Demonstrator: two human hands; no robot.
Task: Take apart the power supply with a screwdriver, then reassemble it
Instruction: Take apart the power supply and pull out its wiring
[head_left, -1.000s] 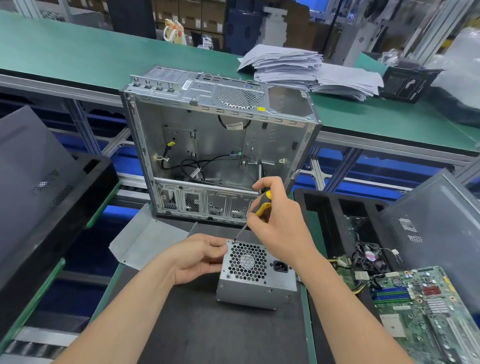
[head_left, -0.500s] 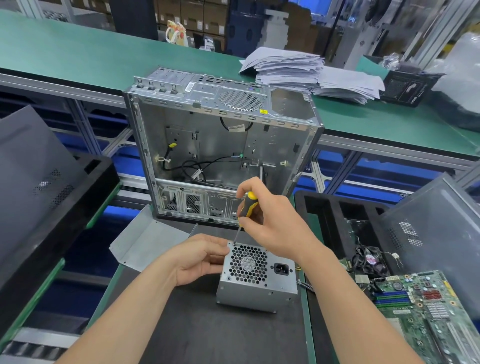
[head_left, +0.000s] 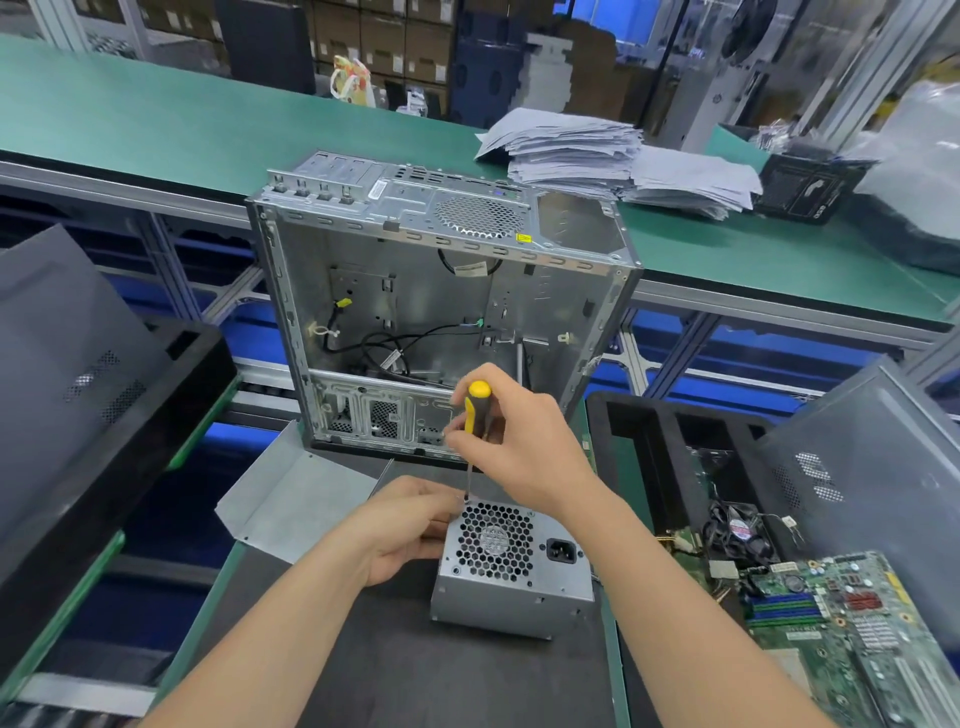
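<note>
A grey metal power supply (head_left: 511, 582) with a honeycomb fan grille and a black socket lies on the dark mat, grille face up. My left hand (head_left: 410, 525) grips its left side, fingers curled at the top left corner. My right hand (head_left: 511, 441) holds a yellow-and-black screwdriver (head_left: 475, 410) nearly upright above it. The thin shaft runs down to the top left corner of the grille face; the tip sits there beside my left fingers.
An open, emptied computer case (head_left: 441, 306) stands just behind the power supply. A flat metal panel (head_left: 296, 499) lies to its left. A motherboard (head_left: 852, 618) and a small fan (head_left: 740, 530) lie at the right, beside a black foam tray (head_left: 654, 441). Papers (head_left: 613, 156) are stacked on the green bench.
My right hand has tilted the screwdriver from a slant to nearly upright, with the tip staying at the grille's top left corner. My left hand keeps its hold.
</note>
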